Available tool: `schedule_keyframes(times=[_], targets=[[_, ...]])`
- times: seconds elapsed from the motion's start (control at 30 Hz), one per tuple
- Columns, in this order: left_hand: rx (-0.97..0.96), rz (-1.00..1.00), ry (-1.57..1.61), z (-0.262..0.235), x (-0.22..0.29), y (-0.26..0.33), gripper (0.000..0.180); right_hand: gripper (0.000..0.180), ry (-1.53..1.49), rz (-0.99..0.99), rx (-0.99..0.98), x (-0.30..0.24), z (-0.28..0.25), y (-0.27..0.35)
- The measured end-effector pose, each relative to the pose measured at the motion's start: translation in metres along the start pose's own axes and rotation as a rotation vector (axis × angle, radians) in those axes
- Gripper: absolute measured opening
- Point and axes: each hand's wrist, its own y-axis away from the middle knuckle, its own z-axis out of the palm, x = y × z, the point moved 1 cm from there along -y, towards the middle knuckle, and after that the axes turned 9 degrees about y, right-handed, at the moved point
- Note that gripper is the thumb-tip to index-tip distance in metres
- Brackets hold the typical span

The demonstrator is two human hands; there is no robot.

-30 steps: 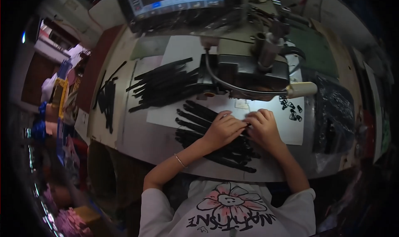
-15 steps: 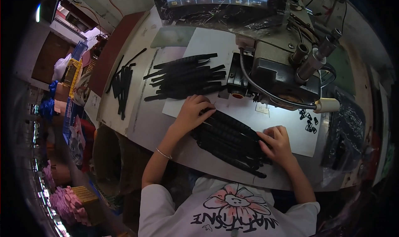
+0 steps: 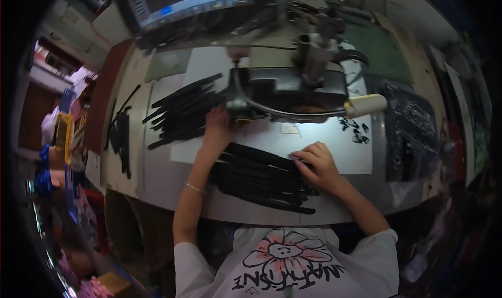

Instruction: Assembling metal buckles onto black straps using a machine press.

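Note:
Two piles of narrow black fabric strips lie on the table. The near pile (image 3: pixel 256 180) is in front of me, its strips running side by side. At its far right corner my right hand (image 3: pixel 318 166) is closed, with thumb and fingertips at the end of a black strip. My left hand (image 3: pixel 218 124) reaches to the right end of the far pile (image 3: pixel 180 112), close against the sewing machine's head (image 3: pixel 293 86). Motion blur and the machine's shadow obscure its fingers, so what they hold cannot be made out.
A lamp on a bendable metal arm (image 3: pixel 282 115) crosses the machine's front. Small black pieces (image 3: pixel 357 130) lie on a white sheet (image 3: pixel 334 154) to the right, beside a dark plastic bag (image 3: pixel 410 133). More black strips (image 3: pixel 121 141) lie at left. A screen (image 3: pixel 193 5) stands behind.
My left hand has left the near pile's far left corner and moved away from me to the far pile. My right hand stays at the near pile's right end. The view has shifted.

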Motion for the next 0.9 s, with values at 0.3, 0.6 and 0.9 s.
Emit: schedule_keyframes(times=[0.3,0.6,0.9], targets=[[-0.026,-0.332,0.410,-0.009,0.027,-0.003,0.017,0.013,0.065,0.036,0.168,0.017,-0.008,0.013],[-0.417,-0.214,0.646,0.005,0.104,-0.023,0.012,0.026,0.568,0.578,0.313,0.064,-0.059,0.020],[-0.519,-0.097,0.671,0.035,0.129,-0.022,0.017,0.025,0.374,0.704,0.136,0.069,-0.058,0.023]])
